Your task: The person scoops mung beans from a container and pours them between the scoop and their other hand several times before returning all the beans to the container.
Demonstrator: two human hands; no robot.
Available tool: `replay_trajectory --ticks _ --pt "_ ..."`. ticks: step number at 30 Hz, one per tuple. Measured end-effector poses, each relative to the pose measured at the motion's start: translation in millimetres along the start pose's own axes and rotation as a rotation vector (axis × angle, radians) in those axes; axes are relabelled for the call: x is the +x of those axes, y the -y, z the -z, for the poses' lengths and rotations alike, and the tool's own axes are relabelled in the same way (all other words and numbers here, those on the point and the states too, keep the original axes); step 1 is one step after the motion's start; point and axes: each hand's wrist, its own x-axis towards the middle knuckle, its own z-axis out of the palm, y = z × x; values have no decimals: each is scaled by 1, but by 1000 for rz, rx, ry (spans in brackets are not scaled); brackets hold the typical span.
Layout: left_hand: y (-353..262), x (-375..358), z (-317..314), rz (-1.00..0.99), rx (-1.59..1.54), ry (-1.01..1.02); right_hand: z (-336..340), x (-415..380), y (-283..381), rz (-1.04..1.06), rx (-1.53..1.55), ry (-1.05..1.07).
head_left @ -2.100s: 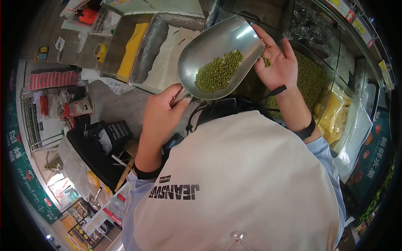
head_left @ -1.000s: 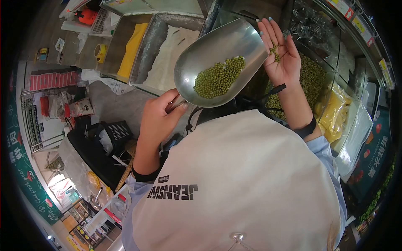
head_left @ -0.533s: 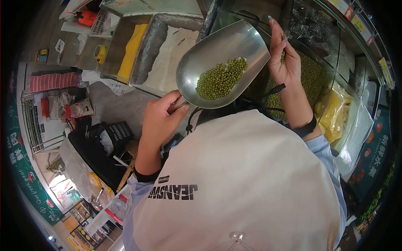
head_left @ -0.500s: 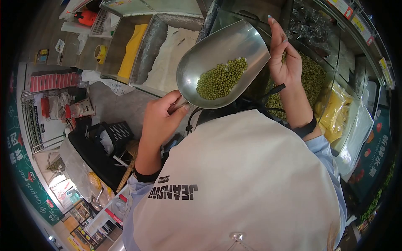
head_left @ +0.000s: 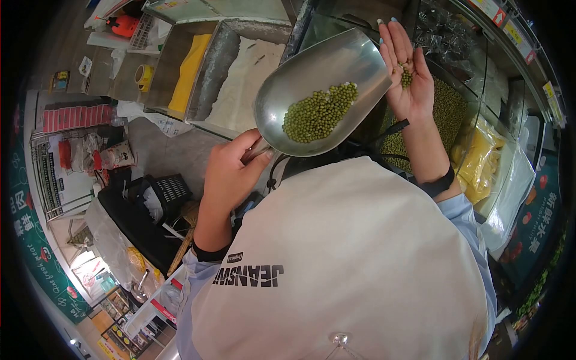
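Observation:
My left hand (head_left: 233, 165) is closed round the handle of a metal scoop (head_left: 336, 54), which is tilted in front of my chest. A heap of green mung beans (head_left: 318, 114) lies in the scoop's bowl. By the scoop's right rim is my right hand (head_left: 414, 90), palm up and cupped, its fingers stretched away from me. A few mung beans (head_left: 406, 78) rest in that palm. Behind and below my right wrist is a bin of mung beans (head_left: 447, 111), partly hidden by my forearm.
Ahead to the left, one bin holds white powder or grain (head_left: 246, 78) and another a yellow scoop-like piece (head_left: 191, 72). A roll of yellow tape (head_left: 143, 77) lies further left. Bagged yellow goods (head_left: 483, 159) stand at right. A black basket (head_left: 171, 195) sits lower left.
My right hand has turned and opened out from curled fingers, so the beans in its palm now show. The scoop has shifted very slightly right in my left hand.

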Motion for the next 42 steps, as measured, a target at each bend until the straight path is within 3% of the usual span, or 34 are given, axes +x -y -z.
replay_trajectory --ticks 5,11,14,20,23,26,29,32,35,42 --pt "-3 0 1 -11 21 9 0 -2 5 -52 248 -31" --pt "1 0 -1 -28 -5 -12 -2 -4 9 -117 198 63" --pt "-2 0 -1 -21 8 -12 -8 -6 3 68 -14 -110" --pt "-1 0 -1 -14 8 -2 1 -6 4 -26 7 128" --pt "-1 -1 -2 -9 -14 -14 -7 -8 7 -104 184 8" --pt "-3 0 -1 -5 3 -4 0 -8 13 -159 219 41" --pt "1 0 -1 -10 -7 -5 5 -8 15 -180 204 94" --pt "2 -1 -2 -10 -16 -5 -2 -6 5 -19 -16 33" --pt "5 0 -2 -17 -18 -9 -4 -6 1 22 7 19" --pt "4 0 -1 -9 -5 -8 -5 -7 8 -96 100 80"
